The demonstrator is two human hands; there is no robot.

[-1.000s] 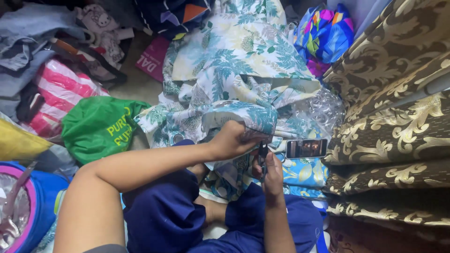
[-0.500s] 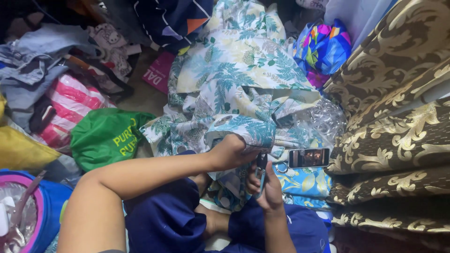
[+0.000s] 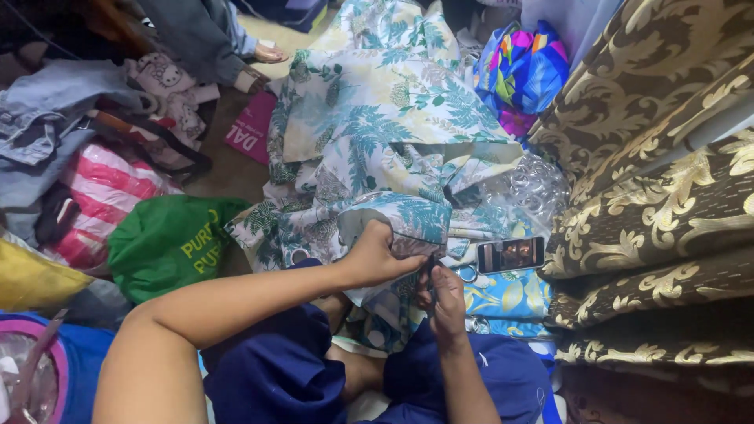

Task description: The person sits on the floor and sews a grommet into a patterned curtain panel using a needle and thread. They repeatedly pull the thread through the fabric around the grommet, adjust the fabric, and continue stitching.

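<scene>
Soft, light leaf-print cotton fabric [image 3: 369, 149], limp and easily bunched; left hand [image 3: 377, 255] clenches a folded edge, right hand [image 3: 444, 294] pinches it beside.

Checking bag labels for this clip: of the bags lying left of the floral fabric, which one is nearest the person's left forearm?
The green bag with yellow lettering. It lies just above the left forearm, while the pink-and-white striped bag sits farther up-left and the yellow bag lies at the frame's left edge.

Tan floor [image 3: 228, 169] strewn with clothes and bags, brown-and-gold patterned upholstery [image 3: 652, 157] at right, dim indoor light
</scene>
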